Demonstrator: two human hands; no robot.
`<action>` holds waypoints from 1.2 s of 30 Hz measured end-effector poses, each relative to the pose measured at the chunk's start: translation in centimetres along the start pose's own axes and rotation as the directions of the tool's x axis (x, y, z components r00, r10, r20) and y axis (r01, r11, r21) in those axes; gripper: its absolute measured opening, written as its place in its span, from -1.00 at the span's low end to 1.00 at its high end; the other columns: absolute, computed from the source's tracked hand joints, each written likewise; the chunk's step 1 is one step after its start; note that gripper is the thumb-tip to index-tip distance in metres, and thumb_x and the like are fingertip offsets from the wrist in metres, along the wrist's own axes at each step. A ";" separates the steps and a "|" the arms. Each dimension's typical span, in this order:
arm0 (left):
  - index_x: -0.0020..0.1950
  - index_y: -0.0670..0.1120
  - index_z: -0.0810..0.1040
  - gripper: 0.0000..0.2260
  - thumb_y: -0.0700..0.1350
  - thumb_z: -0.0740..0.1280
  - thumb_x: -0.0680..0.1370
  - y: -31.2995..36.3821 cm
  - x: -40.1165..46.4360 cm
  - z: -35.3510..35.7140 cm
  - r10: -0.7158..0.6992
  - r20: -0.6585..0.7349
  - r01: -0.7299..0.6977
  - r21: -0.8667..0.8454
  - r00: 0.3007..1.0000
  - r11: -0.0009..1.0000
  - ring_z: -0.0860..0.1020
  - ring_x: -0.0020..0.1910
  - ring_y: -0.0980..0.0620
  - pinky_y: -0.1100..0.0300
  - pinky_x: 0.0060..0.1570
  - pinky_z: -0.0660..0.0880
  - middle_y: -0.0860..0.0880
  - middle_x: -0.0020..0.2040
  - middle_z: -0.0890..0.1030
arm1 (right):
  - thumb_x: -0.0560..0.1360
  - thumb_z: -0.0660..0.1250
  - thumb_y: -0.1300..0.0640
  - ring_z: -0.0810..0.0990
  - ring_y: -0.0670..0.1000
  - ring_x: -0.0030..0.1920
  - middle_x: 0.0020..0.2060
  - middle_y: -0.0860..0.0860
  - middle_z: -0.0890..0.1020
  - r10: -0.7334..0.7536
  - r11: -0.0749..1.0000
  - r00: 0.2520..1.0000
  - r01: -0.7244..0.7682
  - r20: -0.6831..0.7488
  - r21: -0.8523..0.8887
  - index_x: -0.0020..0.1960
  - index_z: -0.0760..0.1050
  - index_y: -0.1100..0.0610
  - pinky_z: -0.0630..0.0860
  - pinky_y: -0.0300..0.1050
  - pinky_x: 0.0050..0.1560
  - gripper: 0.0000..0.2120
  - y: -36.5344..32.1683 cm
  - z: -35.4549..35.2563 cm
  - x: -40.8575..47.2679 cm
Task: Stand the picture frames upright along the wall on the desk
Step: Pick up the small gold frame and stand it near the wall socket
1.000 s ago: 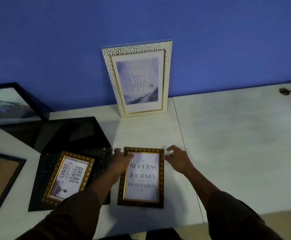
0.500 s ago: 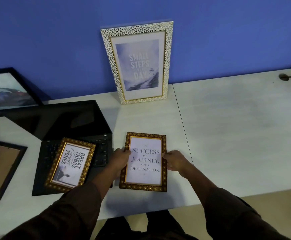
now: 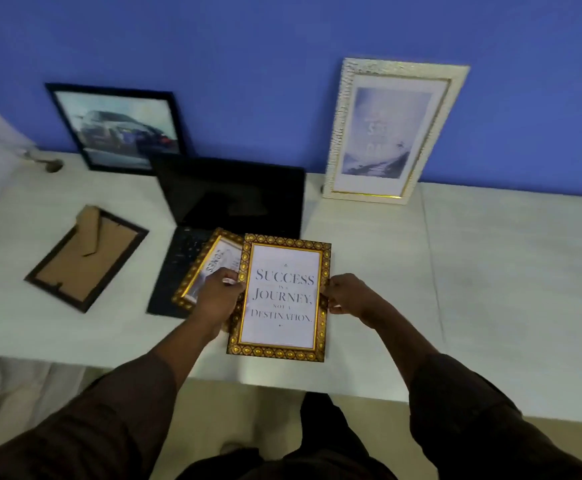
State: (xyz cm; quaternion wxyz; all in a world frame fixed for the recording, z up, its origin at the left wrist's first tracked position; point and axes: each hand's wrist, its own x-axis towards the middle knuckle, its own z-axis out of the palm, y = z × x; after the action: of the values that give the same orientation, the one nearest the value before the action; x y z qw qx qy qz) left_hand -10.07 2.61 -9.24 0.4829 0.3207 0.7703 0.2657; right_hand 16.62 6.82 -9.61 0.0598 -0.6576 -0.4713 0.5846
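Holding a gold-patterned frame by its two long sides, a person's left hand and right hand each keep a closed grip on its ornate border, above the front part of the pale surface. Its white print reads "Success is a journey, not a destination", and the moulding is dark with repeating gold medallions. Whether its lower edge touches the surface or is lifted clear cannot be told.

Behind the left hand lies a second gold frame, flat on the keyboard of an open black laptop; the held frame and the hand cover most of it, and only part of its lettering is legible.

Against the blue wall two frames stand upright: a black frame with a blurred picture of a car, its lower right corner hidden by the laptop screen, and a white pebble-textured frame with a gold inner line, its pale print too washed out to read.

Left of the laptop a dark frame lies face down, its brown cardboard back and folded stand showing. Dark sleeves fill the lower edge, cut off by the frame.
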 end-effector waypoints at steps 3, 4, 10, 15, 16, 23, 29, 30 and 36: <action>-0.07 -0.04 0.60 -0.97 -0.13 0.40 0.51 -2.6 -1.4 -7.7 0.015 -0.082 -0.021 -0.071 0.997 0.997 0.65 -0.10 -0.15 -0.02 -0.09 0.59 -0.11 -0.07 0.70 | 0.58 0.30 0.15 0.68 0.16 -0.11 -0.05 0.30 0.67 -0.135 0.985 0.991 0.135 0.007 -0.103 -0.01 0.57 0.35 0.64 0.17 0.10 -0.76 -4.8 6.2 -1.4; -0.08 -0.03 0.62 -0.98 -0.12 0.39 0.50 -3.7 -1.8 -10.4 0.021 -0.113 -0.030 -0.082 0.993 0.996 0.67 -0.08 -0.15 -0.08 -0.05 0.62 -0.10 -0.07 0.72 | 0.59 0.30 0.12 0.68 0.16 -0.12 -0.09 0.26 0.68 -0.173 0.975 0.985 0.171 -0.002 -0.139 -0.04 0.57 0.31 0.64 0.17 0.09 -0.77 -6.4 8.5 -1.9; 0.01 0.03 0.67 -0.85 -0.14 0.34 0.53 -8.3 -5.4 -23.5 0.013 -0.264 -0.067 -0.195 0.964 0.978 0.67 -0.05 -0.10 0.08 -0.06 0.55 -0.07 -0.04 0.73 | 0.62 0.27 -0.01 0.67 0.14 -0.11 -0.13 0.13 0.69 -0.358 0.880 0.933 0.348 0.030 -0.323 -0.07 0.57 0.16 0.61 0.18 0.08 -0.74 -14.3 21.3 -3.1; 0.11 0.05 0.68 -0.77 -0.09 0.30 0.52 -11.5 -7.6 -32.4 -0.019 -0.390 -0.081 -0.239 0.921 0.968 0.69 0.01 -0.09 -0.04 0.08 0.59 -0.06 -0.03 0.74 | 0.62 0.28 0.01 0.62 0.12 -0.09 -0.11 0.11 0.67 -0.459 0.815 0.883 0.463 0.098 -0.349 -0.05 0.56 0.17 0.50 -0.04 -0.09 -0.77 -21.1 30.1 -3.9; 0.15 0.05 0.68 -0.75 -0.10 0.29 0.54 -11.7 -7.9 -33.7 -0.020 -0.411 -0.092 -0.250 0.912 0.964 0.68 0.01 -0.07 0.00 0.04 0.60 -0.06 -0.01 0.74 | 0.62 0.27 0.01 0.63 0.11 -0.09 -0.11 0.10 0.66 -0.475 0.800 0.872 0.483 0.117 -0.355 -0.03 0.57 0.18 0.52 -0.03 -0.08 -0.76 -22.4 31.4 -4.1; 0.18 -0.03 0.66 -0.75 -0.20 0.24 0.61 -13.3 -7.6 -41.3 -0.046 -0.489 -0.147 -0.349 0.871 0.926 0.66 0.01 0.00 0.18 -0.12 0.49 -0.03 -0.03 0.72 | 0.63 0.26 0.02 0.65 0.06 -0.06 -0.07 0.09 0.66 -0.554 0.727 0.802 0.597 0.225 -0.339 0.05 0.56 0.20 0.60 0.01 -0.04 -0.76 -30.4 39.0 -2.9; 0.24 0.00 0.68 -0.70 -0.17 0.26 0.58 -13.6 -3.6 -46.3 -0.060 -0.520 -0.156 -0.360 0.852 0.920 0.65 0.07 0.01 0.13 0.00 0.47 0.00 0.04 0.73 | 0.63 0.27 0.05 0.54 -0.07 -0.20 -0.21 -0.05 0.56 -0.611 0.646 0.748 0.660 0.259 -0.383 -0.06 0.52 0.14 0.48 -0.12 -0.20 -0.82 -36.3 43.4 0.9; 0.24 -0.01 0.68 -0.70 -0.18 0.26 0.59 -13.4 -2.8 -46.9 -0.063 -0.519 -0.155 -0.366 0.852 0.918 0.65 0.06 0.03 0.14 0.00 0.46 0.00 0.05 0.73 | 0.63 0.27 0.06 0.54 -0.06 -0.20 -0.22 -0.07 0.55 -0.624 0.631 0.736 0.672 0.261 -0.387 -0.05 0.52 0.13 0.49 -0.13 -0.21 -0.83 -37.1 44.1 1.8; 0.23 0.00 0.66 -0.67 -0.23 0.21 0.59 -11.3 3.4 -49.9 -0.067 -0.503 -0.134 -0.353 0.861 0.926 0.62 0.03 0.05 0.25 -0.12 0.48 0.01 0.08 0.70 | 0.62 0.26 0.06 0.58 0.09 -0.06 -0.04 0.10 0.59 -0.680 0.539 0.701 0.676 0.214 -0.501 0.04 0.56 0.18 0.51 -0.04 -0.09 -0.80 -42.8 47.1 8.5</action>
State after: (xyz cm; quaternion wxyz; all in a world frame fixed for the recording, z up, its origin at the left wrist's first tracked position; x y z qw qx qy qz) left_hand -59.46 -7.19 0.21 0.3110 0.1545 0.7987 0.4914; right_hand -46.89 13.88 -3.24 0.0929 -0.4137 -0.8338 0.3537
